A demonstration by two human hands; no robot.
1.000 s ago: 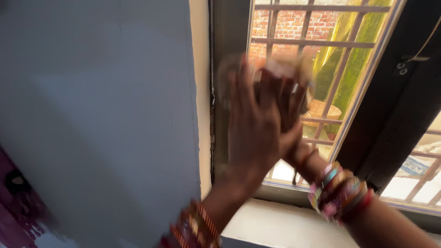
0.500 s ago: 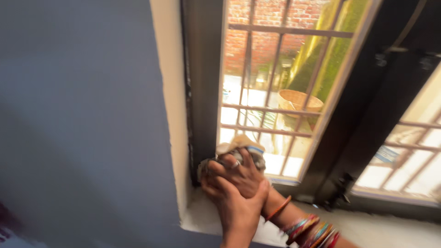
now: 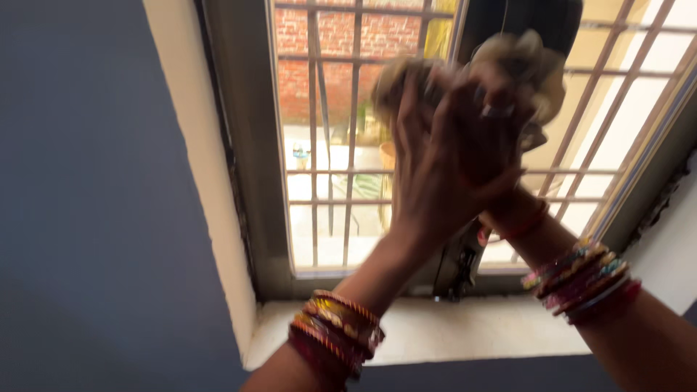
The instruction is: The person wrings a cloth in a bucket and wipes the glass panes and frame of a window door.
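Both hands (image 3: 454, 156) around crumpled cloth (image 3: 519, 58)

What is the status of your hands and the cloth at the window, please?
Left hand laid over right hand, both pressed together. Crumpled cloth in right grip, up against window frame. Picture blurred; nothing in the way.

A crumpled, pale tan cloth (image 3: 519, 62), blurred, sits bunched in the upper right of the frame, pressed against the window's metal grille, its folds spilling above and beside the fingers clutching it
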